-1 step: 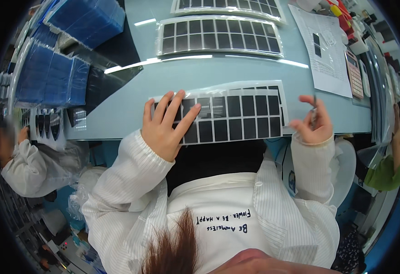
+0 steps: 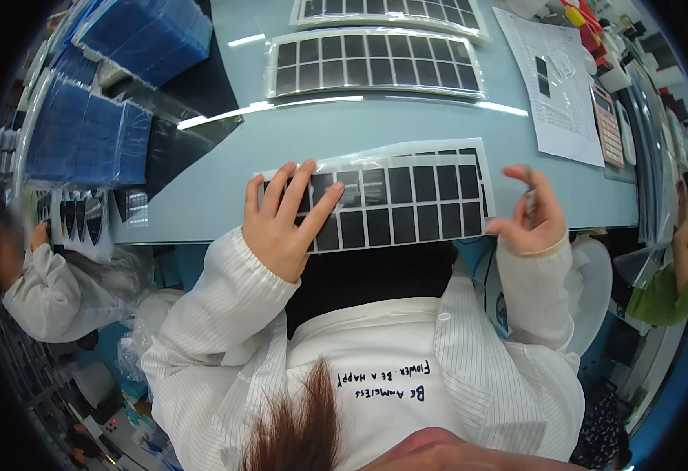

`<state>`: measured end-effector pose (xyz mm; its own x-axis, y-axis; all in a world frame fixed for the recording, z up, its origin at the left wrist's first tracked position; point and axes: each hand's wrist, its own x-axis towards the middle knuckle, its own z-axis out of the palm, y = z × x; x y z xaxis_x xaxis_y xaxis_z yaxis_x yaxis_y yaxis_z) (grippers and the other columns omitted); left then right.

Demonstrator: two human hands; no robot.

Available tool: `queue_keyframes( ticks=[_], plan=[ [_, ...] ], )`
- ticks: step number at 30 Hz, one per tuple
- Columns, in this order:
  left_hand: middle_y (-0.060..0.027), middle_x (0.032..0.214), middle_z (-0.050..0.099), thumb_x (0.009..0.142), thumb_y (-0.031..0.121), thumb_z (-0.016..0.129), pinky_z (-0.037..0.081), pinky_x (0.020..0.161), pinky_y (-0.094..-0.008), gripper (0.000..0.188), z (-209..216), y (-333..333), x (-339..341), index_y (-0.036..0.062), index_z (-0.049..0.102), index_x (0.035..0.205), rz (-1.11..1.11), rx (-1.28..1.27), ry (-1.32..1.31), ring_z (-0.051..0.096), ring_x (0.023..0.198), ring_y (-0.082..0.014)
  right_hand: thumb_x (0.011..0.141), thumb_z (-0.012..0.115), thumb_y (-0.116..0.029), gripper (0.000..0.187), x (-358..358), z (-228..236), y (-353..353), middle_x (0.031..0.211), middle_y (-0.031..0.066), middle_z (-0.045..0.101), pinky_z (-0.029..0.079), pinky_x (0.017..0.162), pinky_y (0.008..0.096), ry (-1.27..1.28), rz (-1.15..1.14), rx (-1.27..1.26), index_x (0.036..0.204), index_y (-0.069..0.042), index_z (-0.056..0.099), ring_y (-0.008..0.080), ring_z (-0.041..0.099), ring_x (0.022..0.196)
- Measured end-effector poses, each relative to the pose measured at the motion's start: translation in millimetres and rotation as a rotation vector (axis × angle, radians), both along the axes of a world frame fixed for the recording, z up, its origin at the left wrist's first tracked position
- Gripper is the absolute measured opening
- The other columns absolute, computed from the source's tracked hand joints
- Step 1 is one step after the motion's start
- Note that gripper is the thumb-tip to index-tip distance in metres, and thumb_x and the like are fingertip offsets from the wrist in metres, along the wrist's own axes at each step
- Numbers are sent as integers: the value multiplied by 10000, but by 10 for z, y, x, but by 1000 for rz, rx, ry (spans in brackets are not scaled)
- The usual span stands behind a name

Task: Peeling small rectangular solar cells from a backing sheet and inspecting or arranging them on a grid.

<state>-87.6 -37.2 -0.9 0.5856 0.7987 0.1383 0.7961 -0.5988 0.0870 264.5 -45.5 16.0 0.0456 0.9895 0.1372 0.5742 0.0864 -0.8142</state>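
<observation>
A sheet of black rectangular stickers [image 2: 401,187] in a grid on a pale backing lies at the table's near edge, its lower border reaching over that edge. Another sheet peeks out beneath it along the top and right. Spread across the left end of the sheet is my left hand [image 2: 285,225], fingers stretched out and pressing on it, holding nothing. My right hand [image 2: 538,216] hovers just past the sheet's right end, its thumb tip near the corner. A slim grey tool [image 2: 530,202] is held in its curled fingers; its exact kind is unclear.
Further back lie more stacked sticker sheets [image 2: 375,63]. Blue film-wrapped stacks [image 2: 85,133] stand at left. On the right are a printed paper [image 2: 552,86] and a pink calculator [image 2: 607,125]. Other people [image 2: 61,279] sit to the left and right.
My right hand has shifted slightly left, closer to the sheet's right end, with the slim tool still in it. My left hand stays flat on the sheet.
</observation>
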Motion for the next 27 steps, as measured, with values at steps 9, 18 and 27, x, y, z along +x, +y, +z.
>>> queue_keyframes(
  ticks=[9, 18, 27],
  plan=[
    [-221, 1357, 469, 573, -89, 685, 403, 983, -471, 784, 377, 119, -12, 75, 515, 1321, -41, -120, -48, 484, 1206, -403, 620, 775, -53, 402, -494, 145, -78, 1002, 147, 674, 539, 574, 274, -534, 503, 423, 1000, 7, 658, 228, 667, 703],
    [-194, 1100, 619, 631, -114, 616, 548, 784, -359, 551, 656, 416, -67, 15, 625, 1166, -105, -85, -107, 646, 946, -340, 618, 664, 72, 329, -392, 456, 291, 890, 139, 685, 480, 504, 283, -784, 497, 677, 946, 44, 675, 194, 612, 585],
    [-159, 1318, 527, 788, 252, 766, 400, 1047, -465, 539, 301, 1278, -122, 152, 570, 1280, -39, 242, -148, 484, 1245, -341, 683, 821, -138, 342, -276, 98, 1179, 966, 68, 662, 510, 526, 273, -619, 272, 650, 994, -66, 699, 192, 638, 608]
  ],
)
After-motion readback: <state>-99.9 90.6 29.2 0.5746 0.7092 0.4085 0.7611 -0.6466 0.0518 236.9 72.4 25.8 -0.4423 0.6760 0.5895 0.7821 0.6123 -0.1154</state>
